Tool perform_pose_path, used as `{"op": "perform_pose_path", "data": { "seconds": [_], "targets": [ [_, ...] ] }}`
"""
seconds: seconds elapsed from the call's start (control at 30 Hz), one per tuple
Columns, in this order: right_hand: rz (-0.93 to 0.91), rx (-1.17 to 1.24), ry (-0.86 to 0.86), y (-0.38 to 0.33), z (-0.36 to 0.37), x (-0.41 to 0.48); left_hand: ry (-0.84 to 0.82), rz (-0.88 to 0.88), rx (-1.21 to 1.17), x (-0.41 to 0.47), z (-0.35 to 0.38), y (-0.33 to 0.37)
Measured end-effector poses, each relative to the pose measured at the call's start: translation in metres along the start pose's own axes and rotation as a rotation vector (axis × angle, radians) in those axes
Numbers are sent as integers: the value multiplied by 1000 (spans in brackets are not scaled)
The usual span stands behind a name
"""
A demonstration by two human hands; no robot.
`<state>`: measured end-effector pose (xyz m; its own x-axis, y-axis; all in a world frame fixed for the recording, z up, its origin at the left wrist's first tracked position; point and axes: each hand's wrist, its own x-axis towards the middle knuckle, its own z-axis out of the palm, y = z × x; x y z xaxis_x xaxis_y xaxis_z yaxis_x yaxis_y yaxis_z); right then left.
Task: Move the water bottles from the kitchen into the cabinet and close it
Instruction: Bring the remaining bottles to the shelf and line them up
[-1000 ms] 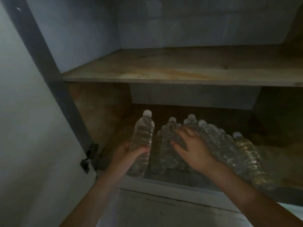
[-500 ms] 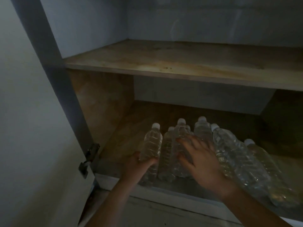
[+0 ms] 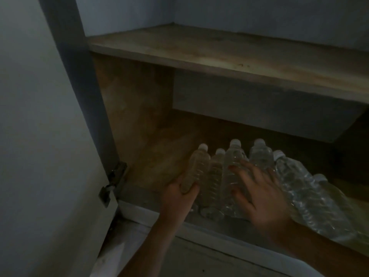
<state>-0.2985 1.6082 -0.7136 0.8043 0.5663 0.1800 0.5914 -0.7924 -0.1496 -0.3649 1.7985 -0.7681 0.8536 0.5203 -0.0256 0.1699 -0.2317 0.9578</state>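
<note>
Water bottles [image 3: 305, 186] appear to lie on their sides in a tight row on the lower shelf [image 3: 159, 160] of the cabinet [image 3: 135, 108], white caps toward the back wall and bases near the front lip. I judge that packing them shoulder to shoulder stops them rolling and leaves the bare wood on the left free for more. My left hand [image 3: 179, 194] grasps the end bottle [image 3: 197, 166] low on its body, fingers and thumb curled round it, its side just beside the next bottle in the row. Holding it near the base lets me steer the capped end in first and nudge it flush against the row. My right hand [image 3: 259, 196] lies released and flat across the middle bottles, fingers spread, gripping nothing. I think it is there to pin the row so that it does not shift while the new one goes in. In this dim light the bottles look clear and ribbed. Those on the right are crinkled and glinting, and they seem to sit higher, as if piled, though I cannot tell for sure. No labels show. The upper shelf [image 3: 199, 50] carries nothing that I can see. The door [image 3: 40, 136] stands open on my left with its hinge [image 3: 113, 180] showing, so closing it is not yet done.
</note>
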Motion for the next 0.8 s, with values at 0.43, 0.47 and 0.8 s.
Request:
{"op": "perform_pose_path", "data": {
  "seconds": [0.43, 0.47, 0.8],
  "targets": [
    [8, 14, -81, -3, -14, -1, -239, 27, 564, 19, -9, 24],
    [8, 17, -78, -4, -15, -2, -279, -9, 609, 23, -11, 29],
    [-115, 181, -18, 28, -29, -19, -311, 104, 433, 3, -24, 33]
  ]
}}
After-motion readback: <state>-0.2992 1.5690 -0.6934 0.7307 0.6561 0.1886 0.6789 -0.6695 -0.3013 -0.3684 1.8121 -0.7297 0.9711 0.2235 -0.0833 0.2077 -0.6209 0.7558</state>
